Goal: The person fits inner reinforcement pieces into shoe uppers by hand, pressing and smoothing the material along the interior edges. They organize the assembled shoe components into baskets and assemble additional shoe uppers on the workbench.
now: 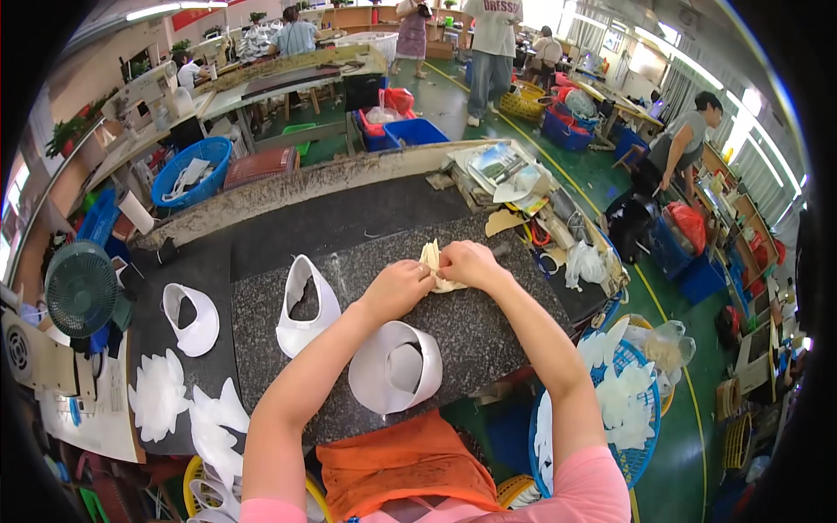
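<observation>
Both my hands meet over the far middle of a speckled dark stone slab (488,336). My left hand (398,289) has its fingers closed on the left side of a crumpled cream-coloured soft piece (448,286), which looks like cloth or thin strips. The fingers of my right hand (469,264) pinch the same piece from the right. Part of it is hidden under the fingers. Just this side of my hands stands a white shoe upper (366,375), its opening facing up. Left of my left forearm is another white upper (324,324), and a third white upper (202,327) sits farther left.
Stacks of white cut pieces (159,397) lie at the left. A green fan (80,288) stands beyond them. At the far right are papers (506,166) and a plastic bag (586,264). A blue basket (641,449) of white pieces is by my right arm. Other people work farther off.
</observation>
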Demonstrator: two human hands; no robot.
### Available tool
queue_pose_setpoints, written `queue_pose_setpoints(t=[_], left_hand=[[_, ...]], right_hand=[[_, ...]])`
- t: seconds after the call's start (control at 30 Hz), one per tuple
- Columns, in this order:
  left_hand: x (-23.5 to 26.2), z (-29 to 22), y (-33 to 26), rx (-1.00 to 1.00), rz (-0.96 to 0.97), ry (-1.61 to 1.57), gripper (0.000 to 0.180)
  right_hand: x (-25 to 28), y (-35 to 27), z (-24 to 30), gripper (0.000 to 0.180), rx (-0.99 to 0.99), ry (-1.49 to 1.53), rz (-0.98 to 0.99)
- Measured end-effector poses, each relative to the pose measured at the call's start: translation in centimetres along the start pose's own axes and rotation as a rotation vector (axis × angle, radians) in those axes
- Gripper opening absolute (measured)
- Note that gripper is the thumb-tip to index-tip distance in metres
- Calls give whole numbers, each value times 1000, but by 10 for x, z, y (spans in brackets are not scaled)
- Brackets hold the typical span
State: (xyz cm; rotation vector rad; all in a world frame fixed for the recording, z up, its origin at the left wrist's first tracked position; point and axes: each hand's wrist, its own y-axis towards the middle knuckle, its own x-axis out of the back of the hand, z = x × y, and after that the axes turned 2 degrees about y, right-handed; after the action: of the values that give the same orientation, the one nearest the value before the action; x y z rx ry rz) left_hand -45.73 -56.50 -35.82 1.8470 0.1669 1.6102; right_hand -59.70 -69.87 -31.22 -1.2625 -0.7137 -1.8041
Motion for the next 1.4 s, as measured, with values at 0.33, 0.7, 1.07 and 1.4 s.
queue_pose_setpoints(t=[0.33,0.7,1.07,1.4], left_hand=[[11,-3,14,-45,-5,161,13],[4,-3,12,-81,70,216,11],[15,-4,16,4,74,78,12],[17,-3,16,-14,92,123,15]], right_hand=[[-9,-1,-14,16,85,379,-195],[-22,2,-24,15,324,122,-325],[-24,4,-29,15,128,540,-164],[-19,2,-27,15,113,600,-257]])
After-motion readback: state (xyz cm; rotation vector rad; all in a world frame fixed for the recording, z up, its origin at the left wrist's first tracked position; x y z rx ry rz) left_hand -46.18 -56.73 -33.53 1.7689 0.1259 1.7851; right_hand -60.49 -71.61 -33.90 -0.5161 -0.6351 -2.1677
